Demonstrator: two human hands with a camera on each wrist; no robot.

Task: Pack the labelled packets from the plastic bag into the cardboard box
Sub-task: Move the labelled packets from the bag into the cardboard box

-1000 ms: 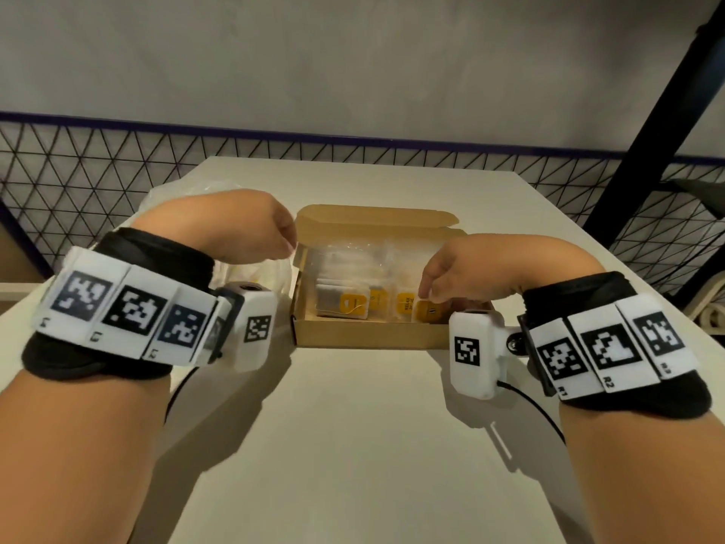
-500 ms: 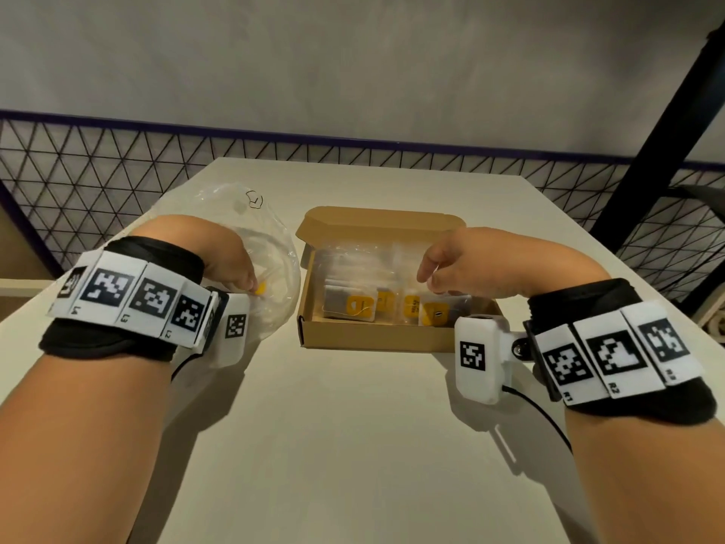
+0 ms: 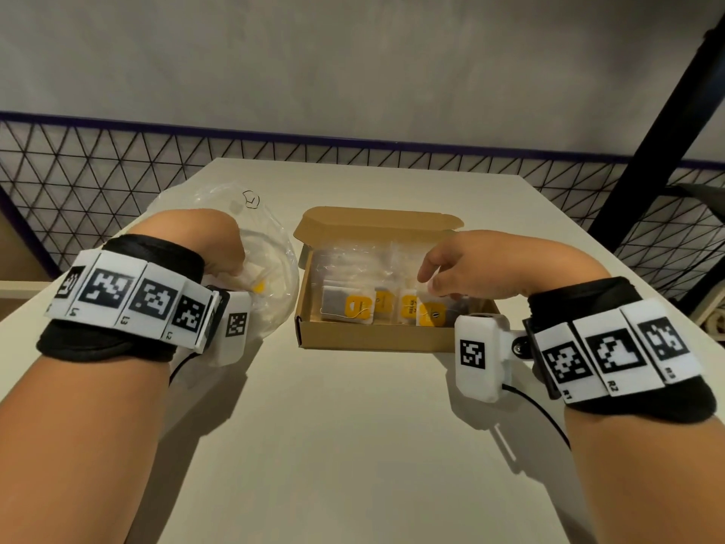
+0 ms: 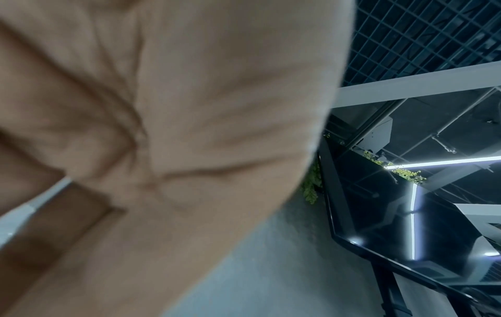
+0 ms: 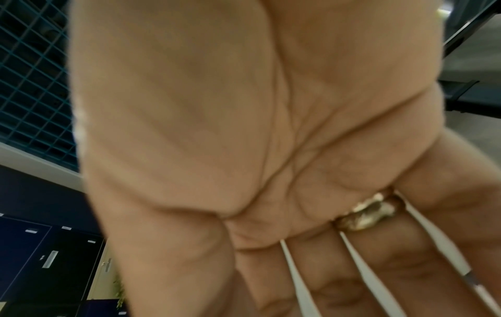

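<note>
The open cardboard box (image 3: pixel 372 340) sits mid-table with several clear packets (image 3: pixel 347 308) bearing yellow labels lying inside. A crumpled clear plastic bag (image 3: pixel 219 202) lies to its left. My left hand (image 3: pixel 239 270) reaches into the bag's mouth, its curled fingers closing on a labelled packet (image 3: pixel 257 285); the fingertips are hidden behind the knuckles. The left wrist view is filled by a creased, folded palm (image 4: pixel 162 128). My right hand (image 3: pixel 435 283) hovers over the box's right end with fingers spread and straight (image 5: pixel 352 268), tips touching the packets there.
The pale table (image 3: pixel 353 445) stretches bare toward me in front of the box. A black wire mesh fence (image 3: pixel 98 166) runs behind the table's far edge. A dark slanted post (image 3: pixel 647 151) rises at the right.
My left hand has moved from beside the box's left wall out and down into the plastic bag. The right hand stays over the box's right end, fingers spreading a little.
</note>
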